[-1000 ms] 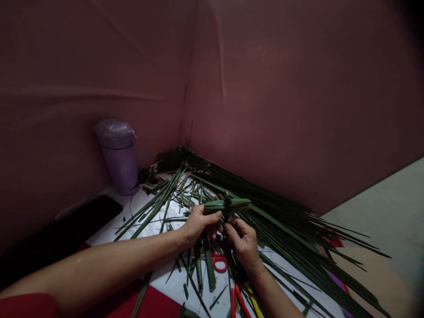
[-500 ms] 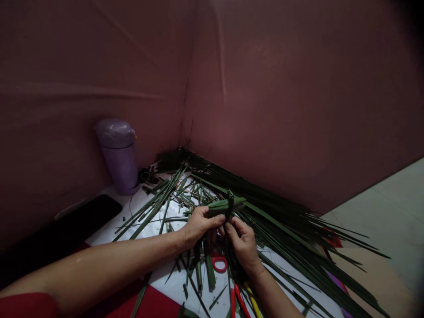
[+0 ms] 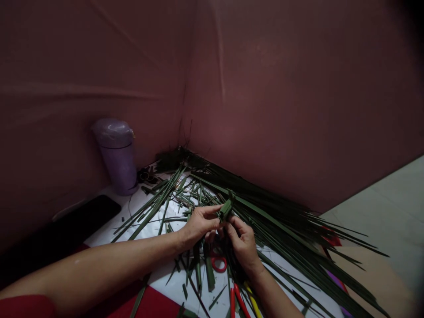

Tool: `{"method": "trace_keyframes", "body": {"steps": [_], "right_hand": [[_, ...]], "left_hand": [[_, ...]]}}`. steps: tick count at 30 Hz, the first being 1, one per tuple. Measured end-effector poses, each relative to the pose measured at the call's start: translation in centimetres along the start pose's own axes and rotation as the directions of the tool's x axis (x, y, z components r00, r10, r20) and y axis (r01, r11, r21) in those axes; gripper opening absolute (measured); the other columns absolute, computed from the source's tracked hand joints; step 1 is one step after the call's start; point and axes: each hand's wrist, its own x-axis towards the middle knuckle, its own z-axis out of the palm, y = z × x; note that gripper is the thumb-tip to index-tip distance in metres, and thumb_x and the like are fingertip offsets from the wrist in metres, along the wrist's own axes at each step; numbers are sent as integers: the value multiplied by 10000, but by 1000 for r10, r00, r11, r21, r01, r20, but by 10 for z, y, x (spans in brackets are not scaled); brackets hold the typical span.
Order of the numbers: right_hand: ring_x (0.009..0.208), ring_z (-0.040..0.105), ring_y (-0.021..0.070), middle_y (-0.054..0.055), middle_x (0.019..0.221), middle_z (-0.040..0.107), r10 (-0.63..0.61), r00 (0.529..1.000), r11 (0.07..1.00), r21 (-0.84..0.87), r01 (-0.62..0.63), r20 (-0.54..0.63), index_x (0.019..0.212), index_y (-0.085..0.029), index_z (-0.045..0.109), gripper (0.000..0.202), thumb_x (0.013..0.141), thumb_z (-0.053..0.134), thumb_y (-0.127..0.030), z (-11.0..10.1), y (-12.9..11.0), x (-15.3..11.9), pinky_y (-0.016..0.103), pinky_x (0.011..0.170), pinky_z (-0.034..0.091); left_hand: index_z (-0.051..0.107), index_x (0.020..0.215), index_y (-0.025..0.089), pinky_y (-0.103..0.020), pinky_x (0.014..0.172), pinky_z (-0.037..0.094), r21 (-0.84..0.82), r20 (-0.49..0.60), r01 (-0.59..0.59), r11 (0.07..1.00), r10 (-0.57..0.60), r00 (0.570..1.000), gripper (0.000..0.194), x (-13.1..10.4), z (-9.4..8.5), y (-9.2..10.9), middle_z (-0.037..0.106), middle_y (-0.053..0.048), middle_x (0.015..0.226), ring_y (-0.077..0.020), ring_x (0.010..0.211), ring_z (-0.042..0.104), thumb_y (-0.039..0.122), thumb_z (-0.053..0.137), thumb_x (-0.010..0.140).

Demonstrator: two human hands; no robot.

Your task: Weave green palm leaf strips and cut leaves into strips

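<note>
A small folded bundle of green leaf strips (image 3: 225, 210) is held between my hands above the middle of the white tabletop. My left hand (image 3: 200, 224) pinches its left end between thumb and fingers. Just right of it, my right hand (image 3: 242, 238) grips the bundle's lower right side with thumb and forefinger pressed together. My fingers hide part of the bundle. Beneath my hands lie cut leaf pieces (image 3: 209, 271) and scissors with a red handle loop (image 3: 219, 264).
Long green leaves (image 3: 285, 225) spread along the right side. Loose strips (image 3: 159, 198) lie to the left, near a purple tumbler (image 3: 119, 165) and a dark phone-like slab (image 3: 99, 214). Red-handled (image 3: 241, 300) and yellow-handled (image 3: 253, 301) tools sit at the front. Pinkish fabric walls (image 3: 281, 110) stand behind.
The leaf bundle has turned from lying sideways to pointing up and away, with its end now facing me. My left fingers have shifted along it; the right hand has barely moved.
</note>
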Motion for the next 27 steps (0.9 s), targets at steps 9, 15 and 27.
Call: {"method": "trace_keyframes", "body": {"steps": [9,15,27], "right_hand": [[550,452,106,-23,597,507,-57,994,998,-6,57,-91,701,-178,522,170,805,549,-309,-1,-2,-3,210,517,383],[587,506,122,-10,659,550,-102,984,994,-42,96,-148,808,-182,546,123,794,570,-302,1,0,-5,229,561,422],[617,558,139,6,688,600,-201,959,969,-187,164,-201,810,-189,564,51,779,566,-230,-1,-3,-7,254,595,457]], "left_hand": [[628,692,89,-183,333,307,21,15,-34,999,34,999,295,0,-1,-1,617,-41,565,-58,335,430,382,661,685],[630,673,90,-182,325,284,46,42,6,999,-8,999,315,-2,-1,0,623,-52,568,-58,330,426,402,634,706],[621,751,88,-178,322,290,39,64,3,999,-6,998,340,1,-2,0,621,-51,555,-68,325,444,425,624,708]]}}
